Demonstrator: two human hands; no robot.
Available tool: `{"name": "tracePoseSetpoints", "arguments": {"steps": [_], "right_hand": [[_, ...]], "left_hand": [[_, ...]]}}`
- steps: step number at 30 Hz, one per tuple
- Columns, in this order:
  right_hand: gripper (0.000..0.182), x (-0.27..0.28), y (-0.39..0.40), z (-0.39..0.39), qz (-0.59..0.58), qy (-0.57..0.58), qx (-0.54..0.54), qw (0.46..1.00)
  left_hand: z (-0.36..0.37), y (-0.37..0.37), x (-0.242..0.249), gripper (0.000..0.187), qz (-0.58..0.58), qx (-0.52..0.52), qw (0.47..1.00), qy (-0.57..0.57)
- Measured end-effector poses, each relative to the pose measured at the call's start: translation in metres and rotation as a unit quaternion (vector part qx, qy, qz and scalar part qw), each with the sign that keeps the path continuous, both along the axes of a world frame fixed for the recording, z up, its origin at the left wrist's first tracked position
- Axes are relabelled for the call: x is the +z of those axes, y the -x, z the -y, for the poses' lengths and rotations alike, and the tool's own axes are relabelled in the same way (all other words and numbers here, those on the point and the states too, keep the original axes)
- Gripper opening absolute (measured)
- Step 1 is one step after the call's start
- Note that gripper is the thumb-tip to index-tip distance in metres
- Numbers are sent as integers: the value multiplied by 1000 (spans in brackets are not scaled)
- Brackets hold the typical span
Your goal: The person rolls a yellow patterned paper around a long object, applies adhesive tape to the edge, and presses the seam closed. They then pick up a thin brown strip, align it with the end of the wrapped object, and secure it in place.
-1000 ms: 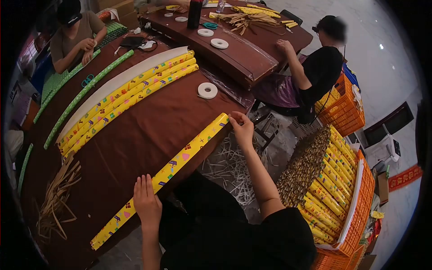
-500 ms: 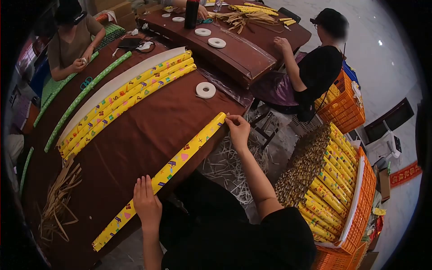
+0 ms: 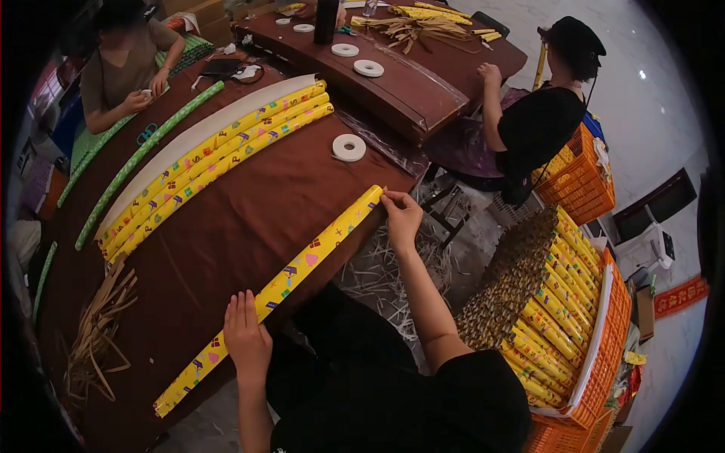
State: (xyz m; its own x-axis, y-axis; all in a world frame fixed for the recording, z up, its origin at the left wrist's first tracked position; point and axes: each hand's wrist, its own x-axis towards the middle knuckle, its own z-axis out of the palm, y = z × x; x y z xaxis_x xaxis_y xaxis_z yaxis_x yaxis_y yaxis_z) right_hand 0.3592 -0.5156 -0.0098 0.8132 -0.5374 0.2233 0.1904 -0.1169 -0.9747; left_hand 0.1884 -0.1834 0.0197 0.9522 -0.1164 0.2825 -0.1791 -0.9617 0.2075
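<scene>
A long yellow patterned tube [image 3: 311,258] lies slantwise along the near edge of the brown table [image 3: 219,257]. Flat on its lower half rests my left hand [image 3: 248,340], fingers stretched out. My right hand [image 3: 402,219] pinches the tube's upper right end between thumb and fingers. Beyond it is a white tape roll [image 3: 349,148]. More yellow tubes [image 3: 219,155] lie side by side next to a pale sheet farther back.
Brown strips [image 3: 98,332] lie at the left, near green tubes [image 3: 143,170]. An orange crate [image 3: 600,340] full of yellow tubes stands at the right. One person [image 3: 540,121] sits at the far table, another [image 3: 124,72] at the back left.
The view has shifted slightly. The person at the right has leaned and turned a little, and the back-left person's hands have moved apart. My hands keep nearly the same places on the tube.
</scene>
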Motion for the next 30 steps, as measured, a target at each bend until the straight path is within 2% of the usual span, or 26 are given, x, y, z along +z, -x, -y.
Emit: {"name": "tracePoseSetpoints", "arguments": {"steps": [4, 10, 17, 20, 28, 30], "right_hand": [[10, 1, 1, 2, -45, 9, -10, 999], [10, 3, 1, -5, 15, -9, -13, 1000], [11, -2, 0, 0, -9, 2, -12, 1000], [9, 4, 0, -4, 22, -42, -6, 999], [11, -3, 0, 0, -33, 15, -14, 999], [11, -1, -1, -3, -5, -4, -15, 1000]], "left_hand": [[1, 0, 3, 55, -8, 4, 1000, 0], [0, 0, 3, 55, -10, 2, 1000, 1], [1, 0, 5, 55, -9, 1, 1000, -4], [1, 0, 5, 56, -10, 4, 1000, -4], [-1, -1, 1, 56, -7, -1, 1000, -3], [0, -1, 3, 57, -8, -1, 1000, -3]]}}
